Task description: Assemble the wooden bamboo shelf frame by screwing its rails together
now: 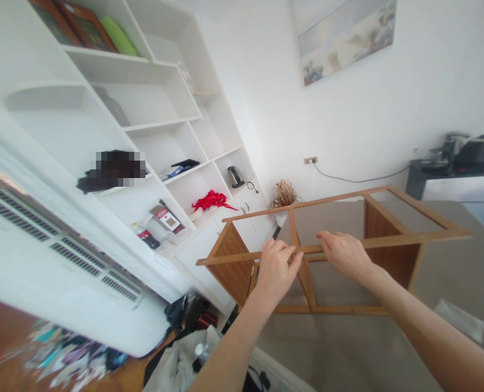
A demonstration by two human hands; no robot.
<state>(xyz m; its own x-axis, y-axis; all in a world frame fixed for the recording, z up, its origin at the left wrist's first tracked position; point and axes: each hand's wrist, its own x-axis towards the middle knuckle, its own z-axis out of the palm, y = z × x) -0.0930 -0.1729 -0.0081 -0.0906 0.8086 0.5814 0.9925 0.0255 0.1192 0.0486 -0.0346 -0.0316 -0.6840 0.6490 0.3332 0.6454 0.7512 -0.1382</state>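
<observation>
A wooden frame (pixel 413 237) of thin brown rails with side panels stands on the grey floor (pixel 348 348) in the middle of the head view. My left hand (pixel 275 271) is closed round the frame's near top rail, thumb and fingers pinching it. My right hand (pixel 343 251) grips the same rail just to the right, fingers curled over it. Both forearms reach in from the bottom of the view.
A white shelving unit (pixel 160 125) with a kettle (pixel 236 176), a red cloth (pixel 209 201) and boxes fills the left. A white air-conditioner unit (pixel 62 272) lies lower left beside clutter. A dark side table (pixel 454 171) with appliances stands at far right. A painting (pixel 343 32) hangs on the wall.
</observation>
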